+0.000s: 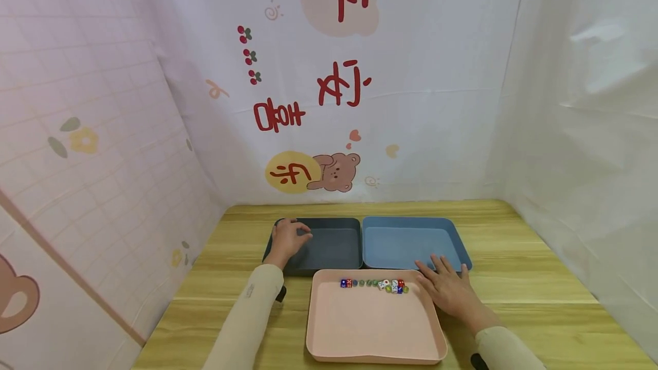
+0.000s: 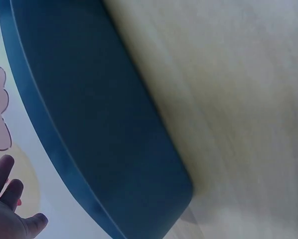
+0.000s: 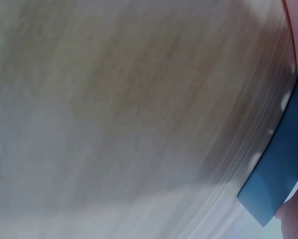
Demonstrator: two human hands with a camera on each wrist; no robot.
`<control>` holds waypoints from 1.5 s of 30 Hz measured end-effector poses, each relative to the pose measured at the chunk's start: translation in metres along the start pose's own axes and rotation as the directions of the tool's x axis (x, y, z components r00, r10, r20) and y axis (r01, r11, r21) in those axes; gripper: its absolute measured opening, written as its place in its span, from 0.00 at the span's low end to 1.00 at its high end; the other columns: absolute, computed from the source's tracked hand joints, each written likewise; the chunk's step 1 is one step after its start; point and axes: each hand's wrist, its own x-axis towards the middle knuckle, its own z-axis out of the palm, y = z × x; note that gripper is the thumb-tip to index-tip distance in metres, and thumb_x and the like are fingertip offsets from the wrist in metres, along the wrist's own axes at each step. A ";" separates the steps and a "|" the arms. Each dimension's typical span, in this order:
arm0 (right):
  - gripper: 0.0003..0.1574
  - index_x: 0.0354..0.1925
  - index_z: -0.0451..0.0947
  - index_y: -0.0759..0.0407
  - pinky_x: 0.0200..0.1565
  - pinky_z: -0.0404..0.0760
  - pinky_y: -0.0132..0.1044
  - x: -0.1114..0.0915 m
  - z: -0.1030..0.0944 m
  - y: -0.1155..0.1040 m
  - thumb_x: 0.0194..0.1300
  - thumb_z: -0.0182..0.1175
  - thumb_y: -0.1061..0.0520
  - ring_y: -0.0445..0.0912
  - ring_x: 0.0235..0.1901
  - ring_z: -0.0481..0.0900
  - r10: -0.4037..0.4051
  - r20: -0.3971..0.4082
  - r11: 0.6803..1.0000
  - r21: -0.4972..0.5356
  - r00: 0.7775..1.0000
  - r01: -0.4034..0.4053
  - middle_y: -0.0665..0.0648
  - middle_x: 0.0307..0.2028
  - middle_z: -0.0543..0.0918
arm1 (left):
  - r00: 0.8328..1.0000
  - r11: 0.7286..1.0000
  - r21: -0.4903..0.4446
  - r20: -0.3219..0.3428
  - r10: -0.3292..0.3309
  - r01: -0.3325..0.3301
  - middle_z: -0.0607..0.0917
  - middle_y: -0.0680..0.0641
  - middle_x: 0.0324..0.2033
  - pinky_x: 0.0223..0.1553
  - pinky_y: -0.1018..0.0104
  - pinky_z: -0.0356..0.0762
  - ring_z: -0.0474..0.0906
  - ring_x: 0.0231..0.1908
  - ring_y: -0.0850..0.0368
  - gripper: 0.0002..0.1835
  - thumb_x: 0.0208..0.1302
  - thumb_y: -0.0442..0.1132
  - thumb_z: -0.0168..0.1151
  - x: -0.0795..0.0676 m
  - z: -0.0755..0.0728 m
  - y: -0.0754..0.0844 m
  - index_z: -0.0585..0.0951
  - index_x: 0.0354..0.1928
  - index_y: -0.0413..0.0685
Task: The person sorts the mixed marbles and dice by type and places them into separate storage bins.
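In the head view, dice point(image 1: 394, 286) and glassy beads point(image 1: 362, 283) line the far side of the near pink tray point(image 1: 375, 330). They look light and hard; beads probably roll and slip—pinch them across the middle, dice by opposite faces. The left hand point(image 1: 289, 238), empty, is at the far-left dark tray point(image 1: 334, 247); the right hand point(image 1: 451, 289) spreads, empty, by the far-right blue tray point(image 1: 406, 238).

The left wrist view shows fingers point(image 2: 12, 191) parted.

The right wrist view barely shows its hand.

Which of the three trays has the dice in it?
The pink tray, the one nearest the person: dice lie along its far side. The dark tray and light blue tray, side by side beyond it, show none.
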 end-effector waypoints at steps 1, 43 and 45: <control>0.33 0.71 0.70 0.50 0.60 0.44 0.80 0.000 0.000 0.000 0.77 0.46 0.38 0.69 0.70 0.55 0.000 0.002 1.000 0.001 1.000 0.000 0.70 0.71 0.63 | 1.000 1.000 0.009 0.002 -0.004 0.004 0.74 0.36 0.63 0.66 0.30 0.48 0.61 0.66 0.32 0.08 0.65 0.44 0.69 0.001 0.001 -0.001 0.88 0.42 0.52; 0.33 0.71 0.70 0.51 0.60 0.44 0.80 -0.001 -0.005 -0.002 0.77 0.45 0.38 0.69 0.70 0.55 -0.010 0.016 1.000 0.019 1.000 0.010 0.70 0.70 0.63 | 0.995 0.992 -0.096 0.056 0.088 -0.083 0.71 0.37 0.65 0.68 0.33 0.47 0.61 0.67 0.35 0.19 0.64 0.47 0.69 -0.002 0.009 0.012 0.85 0.55 0.50; 0.33 0.71 0.70 0.51 0.60 0.44 0.80 -0.001 -0.005 -0.002 0.77 0.46 0.38 0.69 0.70 0.55 -0.012 0.017 1.000 0.021 1.000 0.012 0.70 0.70 0.63 | 0.990 0.988 -0.101 0.061 0.125 -0.118 0.71 0.36 0.65 0.67 0.31 0.49 0.61 0.67 0.34 0.19 0.64 0.46 0.69 -0.008 0.010 0.012 0.85 0.55 0.49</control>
